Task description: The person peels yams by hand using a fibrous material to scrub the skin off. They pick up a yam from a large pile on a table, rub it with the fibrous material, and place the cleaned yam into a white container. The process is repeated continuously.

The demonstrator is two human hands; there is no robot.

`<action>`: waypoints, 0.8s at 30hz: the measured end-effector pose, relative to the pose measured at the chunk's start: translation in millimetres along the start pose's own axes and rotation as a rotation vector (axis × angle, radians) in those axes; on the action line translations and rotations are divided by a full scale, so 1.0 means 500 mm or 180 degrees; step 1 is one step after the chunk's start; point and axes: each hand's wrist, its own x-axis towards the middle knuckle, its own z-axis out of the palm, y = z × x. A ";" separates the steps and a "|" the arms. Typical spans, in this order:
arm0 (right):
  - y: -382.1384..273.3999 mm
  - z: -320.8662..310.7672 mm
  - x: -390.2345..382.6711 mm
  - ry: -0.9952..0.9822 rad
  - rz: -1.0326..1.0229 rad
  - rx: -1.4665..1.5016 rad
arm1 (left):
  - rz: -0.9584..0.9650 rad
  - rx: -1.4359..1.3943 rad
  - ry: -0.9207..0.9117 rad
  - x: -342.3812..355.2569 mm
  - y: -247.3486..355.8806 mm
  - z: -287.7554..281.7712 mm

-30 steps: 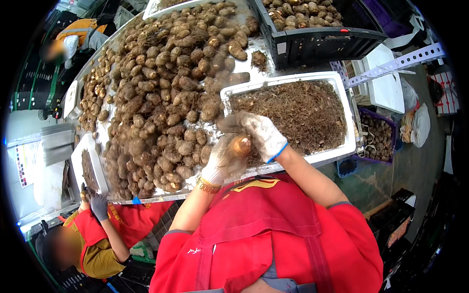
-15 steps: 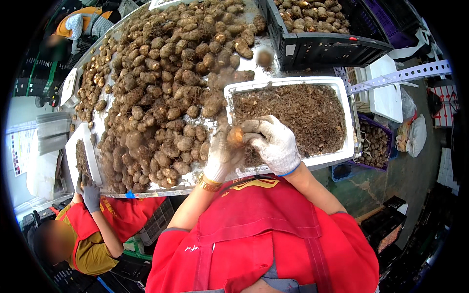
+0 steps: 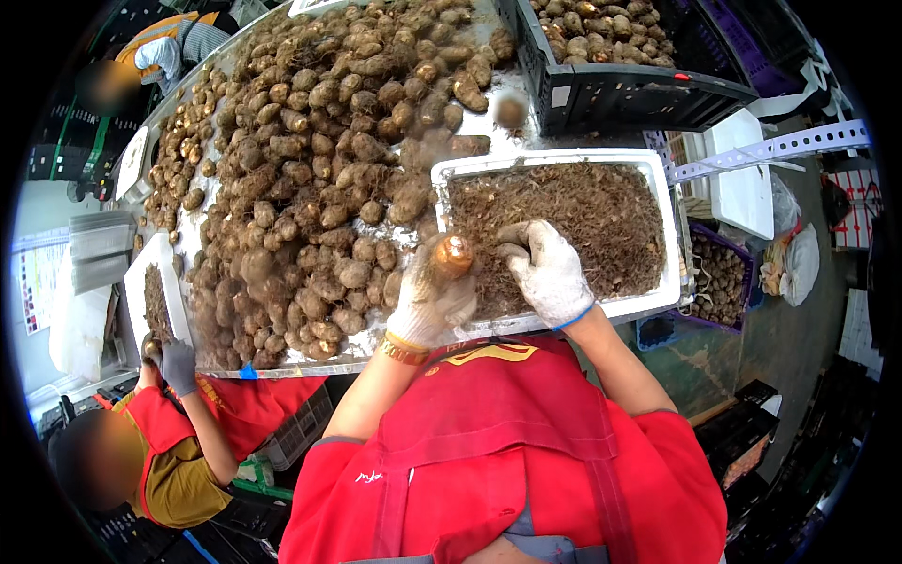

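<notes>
My left hand (image 3: 428,303), in a soiled white glove, grips a brown taro root (image 3: 452,255) upright over the near table edge. My right hand (image 3: 548,273), also gloved, is curled beside the root above the white tray (image 3: 658,303) of brown root fibres; its fingertips sit just right of the root. A big heap of taro roots (image 3: 319,160) covers the table to the left of my hands. A single root (image 3: 510,111) is blurred in the air near the black crate.
A black crate (image 3: 620,94) of roots stands at the back right. A co-worker in red with a grey glove (image 3: 177,362) works at a small white tray (image 3: 150,291) on the left. Another person (image 3: 160,52) is at the far left end. Bags and a purple basket (image 3: 719,277) lie at right.
My hands have shifted slightly right and toward the tray edge. The right hand came off the root's top and now curls beside it. A root now flies near the crate.
</notes>
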 end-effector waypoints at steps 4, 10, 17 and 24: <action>-0.063 0.001 0.010 -0.0170 0.0119 0.0426 | 0.0146 0.0145 0.0747 0.001 -0.005 0.017; -0.062 0.004 0.014 -0.0542 0.0256 0.0498 | -0.0056 -0.0394 -0.0135 -0.014 0.001 -0.032; -0.049 -0.018 -0.007 -0.0134 0.0043 0.0470 | 0.0001 -0.0288 -0.0114 -0.015 -0.004 -0.034; -0.064 0.000 -0.008 -0.0285 -0.0389 -0.0166 | 0.0466 0.0681 0.0704 -0.029 -0.013 0.003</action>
